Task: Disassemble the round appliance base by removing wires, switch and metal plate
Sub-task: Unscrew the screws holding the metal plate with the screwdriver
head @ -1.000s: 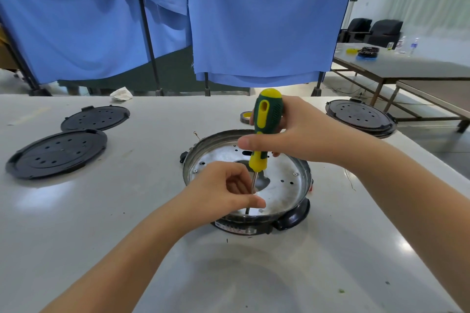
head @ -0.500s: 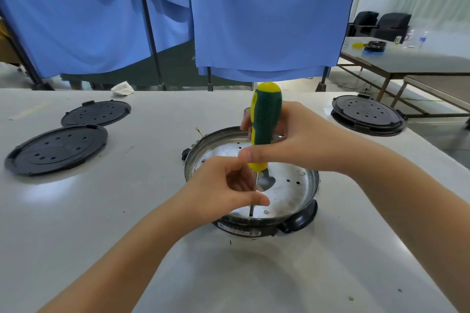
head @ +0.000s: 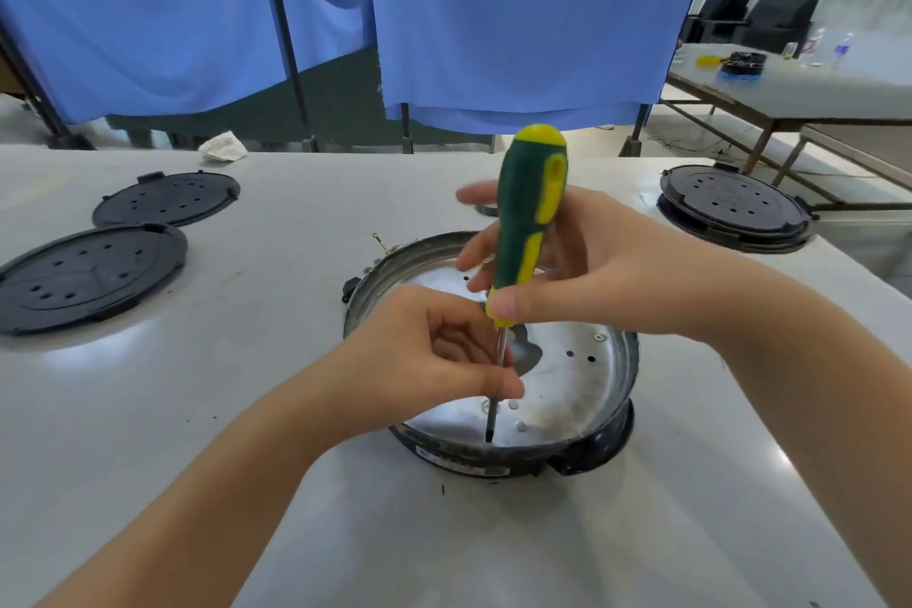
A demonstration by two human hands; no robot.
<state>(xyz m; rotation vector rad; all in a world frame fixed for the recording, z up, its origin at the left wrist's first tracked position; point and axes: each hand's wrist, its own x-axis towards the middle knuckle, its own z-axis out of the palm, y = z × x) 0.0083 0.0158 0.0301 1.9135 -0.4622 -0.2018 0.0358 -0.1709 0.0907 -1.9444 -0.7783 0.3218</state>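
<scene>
Right now I have the right hand (head: 607, 272) wrapped around the green and yellow handle of the screwdriver (head: 530, 212), thumb and fingers curled onto it, and the tool stands nearly upright. The left hand (head: 429, 365) sits just below, its thumb and fingers pinched around the bare shaft to steady it. Directly beneath both sets of fingers is the round appliance base (head: 612, 439), resting on the table (head: 247, 434), with the shiny metal plate (head: 567, 390) still seated inside its rim. The tip comes down at the near edge of the plate, just under the left fingers, beside a screw or hole I cannot resolve. I judge the task to be in its middle: the plate is still in place and looks to be held by at least one more screw (head: 599, 337), visible beyond the right fingers near the far rim, while several holes in the plate look empty. I cannot see any wires or the switch from here, so I cannot tell whether they are out. Well off to the left of my fingers lie two black perforated covers (head: 89, 277), and another stack (head: 735, 207) sits away to the right.
</scene>
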